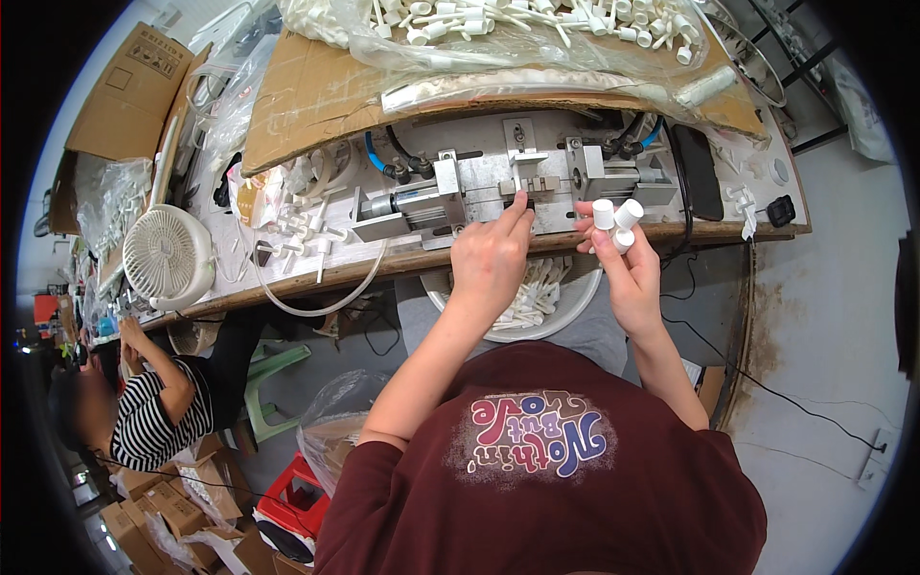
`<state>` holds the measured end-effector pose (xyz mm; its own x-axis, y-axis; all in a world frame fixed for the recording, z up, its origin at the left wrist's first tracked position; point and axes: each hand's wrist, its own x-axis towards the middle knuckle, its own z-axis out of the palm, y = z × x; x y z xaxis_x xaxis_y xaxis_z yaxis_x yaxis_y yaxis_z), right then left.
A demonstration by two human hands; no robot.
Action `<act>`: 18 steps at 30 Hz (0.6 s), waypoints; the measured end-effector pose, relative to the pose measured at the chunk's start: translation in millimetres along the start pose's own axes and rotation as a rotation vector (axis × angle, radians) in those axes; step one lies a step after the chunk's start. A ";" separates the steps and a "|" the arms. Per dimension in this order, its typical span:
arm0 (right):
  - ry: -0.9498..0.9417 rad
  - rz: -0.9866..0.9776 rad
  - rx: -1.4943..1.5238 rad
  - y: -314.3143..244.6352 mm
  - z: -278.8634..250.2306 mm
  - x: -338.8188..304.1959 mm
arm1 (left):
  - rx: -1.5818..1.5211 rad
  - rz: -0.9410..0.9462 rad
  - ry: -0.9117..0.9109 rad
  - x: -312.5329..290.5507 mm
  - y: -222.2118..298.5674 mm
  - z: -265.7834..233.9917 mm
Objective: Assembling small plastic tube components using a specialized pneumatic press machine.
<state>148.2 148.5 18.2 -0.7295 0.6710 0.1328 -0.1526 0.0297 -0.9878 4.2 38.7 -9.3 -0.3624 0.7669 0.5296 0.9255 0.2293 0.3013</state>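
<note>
Hands apart. Right hand closed round white capped pieces, just nearside of the clamp fixture, toward its right end. Left hand reaches to the fixture's middle, by a seated white piece; cannot tell if it grips. Suggested: seat squarely, keep fingertips clear of the fixture's slides. Obscured: left fingertip contact; held pieces' lower ends; bowl below fixture, partly behind left forearm.

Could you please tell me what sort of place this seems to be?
It looks like a small assembly workshop: a metal fixture is set on the workbench, many white plastic parts lie heaped beyond it, and cardboard boxes are piled at lower left.
</note>
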 end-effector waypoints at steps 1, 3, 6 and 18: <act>0.025 -0.016 -0.032 1.3 -0.7 -1.6 | -0.014 0.003 -0.002 1.5 -1.0 -0.6; 0.064 -0.038 -0.061 0.9 -2.3 -2.4 | -0.041 0.009 -0.007 3.1 -2.7 -1.9; 0.088 -0.048 -0.108 0.7 -6.5 -3.0 | -0.046 -0.031 -0.018 2.4 -3.0 -3.0; 0.068 -0.486 -0.684 -9.6 -7.9 -0.7 | -0.737 -0.444 -0.232 8.8 13.2 -37.0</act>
<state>155.5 153.6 26.9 -0.6417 0.5105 0.5724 0.0149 0.7544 -0.6562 9.1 26.3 28.8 -0.5655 0.8195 0.0928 0.3701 0.1516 0.9166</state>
